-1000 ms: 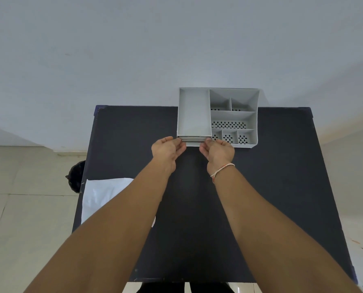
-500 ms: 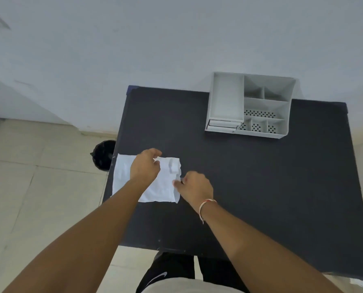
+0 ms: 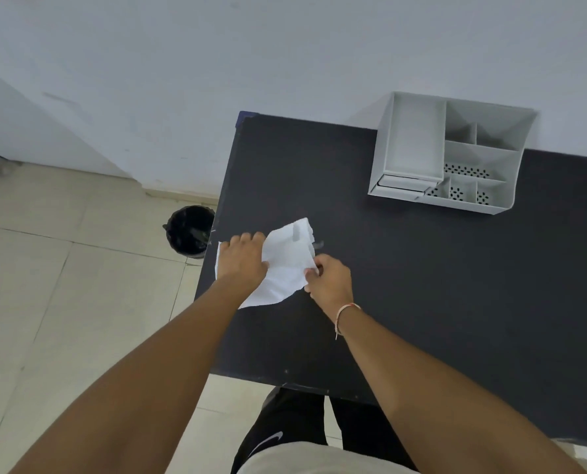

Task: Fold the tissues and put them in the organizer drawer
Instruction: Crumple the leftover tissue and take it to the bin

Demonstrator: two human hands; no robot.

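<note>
A white tissue (image 3: 285, 265) is lifted and crumpled near the left edge of the black table (image 3: 422, 285). My left hand (image 3: 242, 263) grips its left side, and more white tissue shows beneath that hand. My right hand (image 3: 328, 280) pinches the tissue's right edge. The grey organizer (image 3: 449, 155) stands at the table's far side against the wall. Its small drawer (image 3: 403, 186) at the front left corner looks pushed in.
A black waste bin (image 3: 189, 230) stands on the tiled floor left of the table. The white wall runs directly behind the organizer. My legs are at the table's near edge.
Both hands left the organizer drawer and came to the tissues at the table's left. They picked one up, and it is now raised higher and more bunched than half a second ago.
</note>
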